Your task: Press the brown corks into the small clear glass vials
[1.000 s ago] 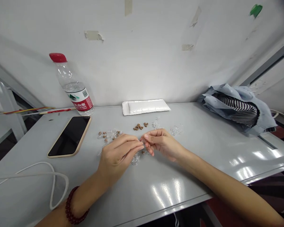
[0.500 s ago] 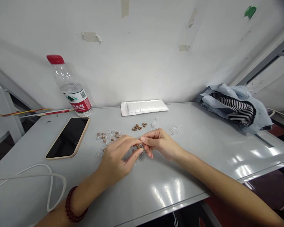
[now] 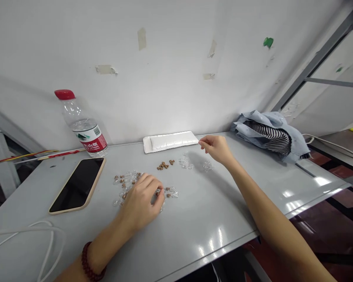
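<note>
My left hand [image 3: 144, 199] is curled low over the table, thumb and fingers closed around a small corked glass bottle; a bit of cork and clear glass shows at the fingertips. Several more tiny corked glass bottles [image 3: 126, 179] lie around that hand, and a pair of such bottles [image 3: 172, 193] rests just right of it. Raised near the right end of a white packet [image 3: 170, 141], my right hand [image 3: 216, 149] has its fingertips pinched together. Anything inside that pinch is too small to make out. Loose brown corks [image 3: 163, 165] sit between the hands, beside tiny clear pieces [image 3: 186, 161].
Another small pile of clear bits [image 3: 207, 166] lies below my right hand. A phone [image 3: 78, 184] and a red-capped water bottle [image 3: 88, 131] stand at the left, with a white cable [image 3: 51, 239] nearer me. Bunched cloth [image 3: 270, 133] occupies the back right.
My right hand has left my left hand, moving up and to the right. The left hand is lower in view, and the camera view has shifted.
</note>
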Action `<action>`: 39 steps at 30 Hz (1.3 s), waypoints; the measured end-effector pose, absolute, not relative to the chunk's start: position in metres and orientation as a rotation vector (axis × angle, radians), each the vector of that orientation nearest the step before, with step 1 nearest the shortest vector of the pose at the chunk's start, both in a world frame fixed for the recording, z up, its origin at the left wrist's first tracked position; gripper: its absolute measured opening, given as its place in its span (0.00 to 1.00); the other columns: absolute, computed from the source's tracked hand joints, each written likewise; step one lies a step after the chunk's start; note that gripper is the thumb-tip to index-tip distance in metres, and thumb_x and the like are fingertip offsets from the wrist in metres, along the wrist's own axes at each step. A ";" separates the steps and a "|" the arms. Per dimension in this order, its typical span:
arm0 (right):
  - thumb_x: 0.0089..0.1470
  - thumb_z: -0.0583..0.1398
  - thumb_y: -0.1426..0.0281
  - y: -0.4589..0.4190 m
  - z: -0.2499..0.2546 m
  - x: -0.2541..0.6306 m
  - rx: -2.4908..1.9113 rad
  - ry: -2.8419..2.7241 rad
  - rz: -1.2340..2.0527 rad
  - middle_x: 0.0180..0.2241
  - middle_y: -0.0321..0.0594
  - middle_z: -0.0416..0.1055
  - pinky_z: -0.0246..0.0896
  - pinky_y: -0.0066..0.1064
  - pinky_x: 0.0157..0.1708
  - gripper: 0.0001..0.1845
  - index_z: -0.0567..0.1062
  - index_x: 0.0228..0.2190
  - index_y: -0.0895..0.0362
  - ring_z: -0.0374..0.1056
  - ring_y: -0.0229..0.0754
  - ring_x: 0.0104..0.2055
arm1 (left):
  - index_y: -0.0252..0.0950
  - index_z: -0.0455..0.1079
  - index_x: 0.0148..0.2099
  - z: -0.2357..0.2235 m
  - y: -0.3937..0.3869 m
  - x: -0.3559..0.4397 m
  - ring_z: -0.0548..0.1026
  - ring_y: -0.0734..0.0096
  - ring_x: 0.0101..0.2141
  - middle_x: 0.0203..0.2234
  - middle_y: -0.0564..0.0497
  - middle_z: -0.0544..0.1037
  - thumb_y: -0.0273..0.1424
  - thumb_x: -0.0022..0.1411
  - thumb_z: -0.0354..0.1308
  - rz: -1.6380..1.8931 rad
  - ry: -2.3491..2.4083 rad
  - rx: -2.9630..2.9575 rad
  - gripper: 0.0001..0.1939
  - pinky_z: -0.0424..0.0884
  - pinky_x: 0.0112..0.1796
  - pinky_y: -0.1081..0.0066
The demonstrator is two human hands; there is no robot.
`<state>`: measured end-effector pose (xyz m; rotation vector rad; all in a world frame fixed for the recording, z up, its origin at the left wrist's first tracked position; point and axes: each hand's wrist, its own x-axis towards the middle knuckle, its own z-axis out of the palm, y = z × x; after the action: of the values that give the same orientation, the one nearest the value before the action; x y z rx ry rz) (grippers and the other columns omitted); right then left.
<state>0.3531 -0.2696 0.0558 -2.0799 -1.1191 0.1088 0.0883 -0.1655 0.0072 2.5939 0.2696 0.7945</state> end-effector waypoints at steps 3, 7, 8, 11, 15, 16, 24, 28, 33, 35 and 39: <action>0.49 0.58 0.69 -0.275 0.054 0.367 -2.114 -1.248 0.186 0.24 0.38 0.73 0.58 0.30 0.29 0.08 0.77 0.25 0.59 0.66 0.39 0.27 | 0.37 0.65 0.30 0.007 -0.160 0.094 0.69 0.64 0.34 0.27 0.49 0.73 0.25 0.62 0.47 0.789 0.373 2.585 0.10 0.68 0.34 0.66; 0.48 0.59 0.72 -0.277 0.050 0.372 -2.134 -1.388 0.251 0.28 0.38 0.76 0.61 0.30 0.33 0.06 0.77 0.26 0.57 0.69 0.41 0.32 | 0.36 0.69 0.34 0.004 -0.143 0.105 0.71 0.61 0.37 0.32 0.48 0.76 0.26 0.61 0.48 0.696 0.569 2.625 0.09 0.70 0.37 0.64; 0.49 0.58 0.73 -0.277 0.049 0.371 -2.141 -1.409 0.246 0.29 0.38 0.76 0.61 0.30 0.34 0.07 0.77 0.27 0.57 0.70 0.41 0.33 | 0.35 0.70 0.36 0.003 -0.138 0.108 0.71 0.60 0.38 0.33 0.47 0.77 0.26 0.61 0.48 0.680 0.598 2.632 0.09 0.70 0.38 0.63; 0.50 0.57 0.75 -0.274 0.045 0.370 -2.163 -1.452 0.204 0.29 0.40 0.76 0.61 0.31 0.34 0.08 0.77 0.27 0.57 0.70 0.42 0.33 | 0.33 0.72 0.42 0.000 -0.127 0.115 0.71 0.55 0.42 0.37 0.44 0.77 0.25 0.60 0.50 0.647 0.651 2.653 0.11 0.70 0.42 0.59; 0.52 0.57 0.76 -0.269 0.041 0.365 -2.178 -1.496 0.124 0.31 0.42 0.75 0.61 0.31 0.35 0.09 0.77 0.28 0.58 0.70 0.43 0.34 | 0.31 0.73 0.48 -0.004 -0.121 0.121 0.69 0.52 0.45 0.40 0.42 0.76 0.26 0.61 0.51 0.601 0.651 2.698 0.15 0.68 0.45 0.56; 0.53 0.57 0.77 -0.267 0.040 0.363 -2.180 -1.508 0.107 0.32 0.43 0.75 0.61 0.31 0.35 0.09 0.77 0.29 0.58 0.70 0.43 0.34 | 0.31 0.73 0.48 -0.005 -0.120 0.122 0.69 0.53 0.45 0.41 0.42 0.76 0.27 0.61 0.51 0.593 0.640 2.710 0.15 0.68 0.45 0.56; 0.58 0.54 0.79 -0.258 0.027 0.345 -2.176 -1.635 0.058 0.51 0.49 0.70 0.62 0.38 0.48 0.17 0.73 0.48 0.58 0.67 0.48 0.51 | 0.32 0.74 0.45 -0.011 -0.119 0.124 0.68 0.53 0.44 0.40 0.43 0.76 0.27 0.62 0.52 0.605 0.627 2.776 0.12 0.67 0.45 0.55; 0.58 0.54 0.80 -0.256 0.025 0.343 -2.180 -1.672 0.045 0.51 0.49 0.70 0.61 0.41 0.51 0.18 0.73 0.48 0.59 0.65 0.51 0.54 | 0.33 0.74 0.46 -0.010 -0.120 0.125 0.66 0.52 0.46 0.40 0.43 0.75 0.27 0.63 0.52 0.627 0.613 2.801 0.13 0.67 0.45 0.54; 0.58 0.54 0.80 -0.257 0.027 0.343 -2.171 -1.660 -0.012 0.48 0.49 0.71 0.64 0.39 0.47 0.17 0.74 0.47 0.59 0.69 0.49 0.49 | 0.36 0.76 0.44 -0.008 -0.123 0.126 0.66 0.54 0.45 0.39 0.44 0.75 0.28 0.63 0.54 0.631 0.563 2.822 0.10 0.67 0.45 0.56; 0.57 0.55 0.80 -0.257 0.029 0.342 -2.163 -1.655 -0.035 0.47 0.49 0.72 0.64 0.39 0.46 0.15 0.75 0.45 0.60 0.69 0.49 0.47 | 0.36 0.76 0.43 -0.008 -0.124 0.127 0.66 0.55 0.44 0.38 0.44 0.75 0.27 0.63 0.55 0.632 0.568 2.820 0.10 0.67 0.45 0.57; 0.56 0.55 0.81 -0.258 0.034 0.337 -2.139 -1.657 -0.068 0.44 0.48 0.72 0.64 0.37 0.43 0.13 0.76 0.41 0.60 0.69 0.48 0.44 | 0.36 0.75 0.41 -0.008 -0.124 0.127 0.66 0.55 0.44 0.36 0.45 0.75 0.27 0.63 0.53 0.638 0.610 2.804 0.09 0.68 0.44 0.59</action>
<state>0.3374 -0.2582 0.0338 -2.1386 -1.6574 -0.0680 0.1270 -0.1235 -0.0076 2.8038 0.6103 0.6380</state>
